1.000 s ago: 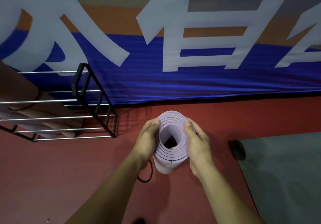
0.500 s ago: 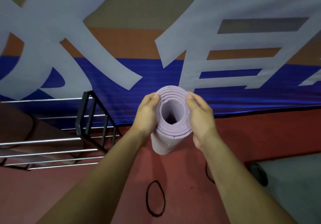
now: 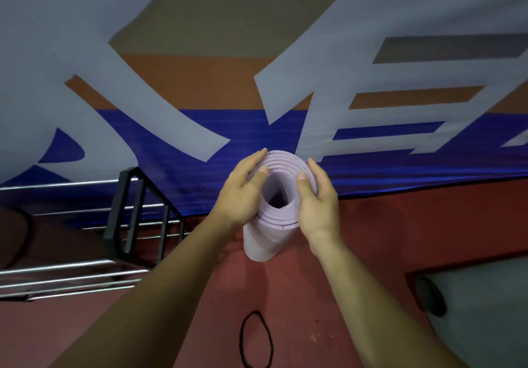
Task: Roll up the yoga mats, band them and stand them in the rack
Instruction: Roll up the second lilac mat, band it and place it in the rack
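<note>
Both hands are on the lilac rolled mat (image 3: 264, 243), which is upright, its coiled end facing us, just right of the rack (image 3: 123, 199). The left hand (image 3: 243, 194) wraps one side, thumb on the rim. The right hand (image 3: 317, 206) clasps the other side, thumb on the rim too. A black band (image 3: 242, 339) lies loose on the red floor (image 3: 371, 239), right of the rack and nearer us.

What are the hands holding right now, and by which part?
The left hand and right hand hold the rolled purple yoga mat by its upper end, one on each side, thumbs on the rim.
</note>
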A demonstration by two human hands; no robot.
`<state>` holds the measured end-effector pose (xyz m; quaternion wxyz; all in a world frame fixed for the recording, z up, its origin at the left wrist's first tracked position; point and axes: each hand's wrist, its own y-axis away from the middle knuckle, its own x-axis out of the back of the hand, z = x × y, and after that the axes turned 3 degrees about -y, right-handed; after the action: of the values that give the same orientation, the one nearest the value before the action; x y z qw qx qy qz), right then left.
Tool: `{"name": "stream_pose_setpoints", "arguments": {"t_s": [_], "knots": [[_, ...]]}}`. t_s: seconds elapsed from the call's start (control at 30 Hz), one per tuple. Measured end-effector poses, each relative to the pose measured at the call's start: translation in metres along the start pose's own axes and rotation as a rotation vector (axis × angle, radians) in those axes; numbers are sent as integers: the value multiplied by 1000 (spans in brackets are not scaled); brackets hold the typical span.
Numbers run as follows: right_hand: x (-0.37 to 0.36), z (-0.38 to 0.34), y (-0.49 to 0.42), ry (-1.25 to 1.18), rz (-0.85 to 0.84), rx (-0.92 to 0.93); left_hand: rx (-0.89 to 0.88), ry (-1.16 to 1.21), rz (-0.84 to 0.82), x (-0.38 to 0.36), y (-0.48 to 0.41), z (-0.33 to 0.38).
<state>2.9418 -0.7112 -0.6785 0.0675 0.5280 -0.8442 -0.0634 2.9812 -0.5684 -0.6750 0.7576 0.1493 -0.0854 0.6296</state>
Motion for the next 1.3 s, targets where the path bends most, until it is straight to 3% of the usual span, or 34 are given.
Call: {"name": "stream_pose_setpoints", "arguments": {"t_s": [0.33,0.63,0.87,1.07,1.3], "knots": [[7,-3,0,-10,-94,-52,-53,-254,94,-3,14,8],[22,-8,16,130,-207,30,-68,-418,222,-6,44,3],[17,-9,22,188,-234,84,-84,-487,161,0,52,-1],[15,-6,31,319,-128,138,-149,-515,148,3,58,-6],[9,25,72,246,107,331,-273,-607,361,7,85,-40]]}}
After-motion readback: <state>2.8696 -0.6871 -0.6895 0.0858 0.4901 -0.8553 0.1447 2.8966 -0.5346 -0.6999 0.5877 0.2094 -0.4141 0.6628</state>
